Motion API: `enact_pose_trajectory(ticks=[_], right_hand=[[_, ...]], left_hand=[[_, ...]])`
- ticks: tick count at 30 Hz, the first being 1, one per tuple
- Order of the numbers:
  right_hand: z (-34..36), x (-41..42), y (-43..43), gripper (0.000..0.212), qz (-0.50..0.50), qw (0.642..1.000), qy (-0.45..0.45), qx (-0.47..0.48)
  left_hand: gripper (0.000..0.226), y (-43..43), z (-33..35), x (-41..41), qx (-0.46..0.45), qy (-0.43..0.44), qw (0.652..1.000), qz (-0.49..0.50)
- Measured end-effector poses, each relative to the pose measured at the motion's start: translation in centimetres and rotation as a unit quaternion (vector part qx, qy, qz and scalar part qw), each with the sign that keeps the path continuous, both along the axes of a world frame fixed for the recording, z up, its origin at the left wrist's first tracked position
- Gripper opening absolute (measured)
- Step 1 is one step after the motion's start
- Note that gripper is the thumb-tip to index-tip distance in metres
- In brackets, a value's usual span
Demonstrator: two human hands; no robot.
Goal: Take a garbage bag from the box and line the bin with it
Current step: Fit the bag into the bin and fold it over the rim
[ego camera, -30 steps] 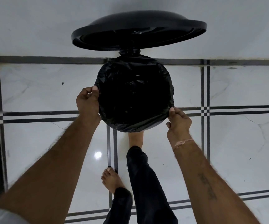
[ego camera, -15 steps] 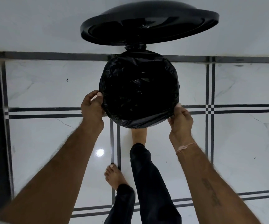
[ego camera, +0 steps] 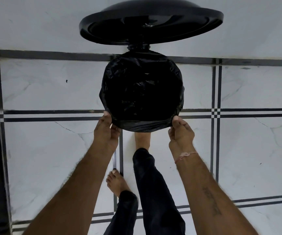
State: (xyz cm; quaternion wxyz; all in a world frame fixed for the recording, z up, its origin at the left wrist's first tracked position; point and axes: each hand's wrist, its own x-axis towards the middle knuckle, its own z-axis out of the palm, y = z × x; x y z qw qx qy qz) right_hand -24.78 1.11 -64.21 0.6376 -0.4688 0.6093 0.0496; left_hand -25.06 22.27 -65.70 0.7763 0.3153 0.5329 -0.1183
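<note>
On the left, the person's bare left arm reaches up and forward from the bottom corner. The left hand point(ego camera: 106, 131) is curled around the near left edge of the garbage bag point(ego camera: 142, 94), with the thumb on top and the fingers tucked under the black plastic. The hand is closed on the bag.

In the middle sits the round bin, seen from above. The black bag is stretched over its rim and hangs down inside, so the bin itself is hidden under the plastic. The lid point(ego camera: 151, 22) stands open behind it, up against the white wall. Below the bin, one bare foot point(ego camera: 142, 141) is pushed forward under the bag's near edge. The other foot point(ego camera: 116, 183) stands further back on the white tiled floor point(ego camera: 43, 150).

On the right, the right arm reaches up the same way, with a thin string point(ego camera: 185, 156) around the wrist. The right hand point(ego camera: 181, 133) pinches the near right edge of the bag, closed on it too.
</note>
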Motion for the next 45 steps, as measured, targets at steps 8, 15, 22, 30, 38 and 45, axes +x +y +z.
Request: enact_pose_trajectory(ticks=[8, 15, 22, 30, 38, 45], right_hand=[[-1.6, -0.7, -0.2, 0.020, -0.015, 0.989, 0.010, 0.143], [-2.0, 0.1, 0.5, 0.021, -0.081, 0.986, -0.009, 0.148], [-0.6, 0.3, 0.3, 0.030, -0.124, 0.973, -0.076, 0.180], [-1.0, 0.8, 0.0, 0.033, -0.097, 0.971, -0.089, 0.201], [-3.1, 0.3, -0.1, 0.030, -0.021, 0.976, 0.023, 0.217], [-3.0, 0.6, -0.7, 0.037, -0.084, 0.972, -0.054, 0.211]], left_hand=[[0.039, -0.5, 0.0, -0.1, -0.009, 0.063, 0.998, -0.007], [0.039, -0.5, -0.1, 0.1, -0.046, 0.067, 0.997, 0.017], [0.048, -0.7, -0.9, -0.2, -0.056, 0.045, 0.996, 0.053], [0.038, -2.2, -0.9, -1.4, -0.084, 0.037, 0.990, 0.109], [0.023, -4.2, -1.0, -3.8, -0.173, 0.041, 0.977, 0.116], [0.026, -4.8, -1.6, -3.8, -0.171, 0.044, 0.975, 0.136]])
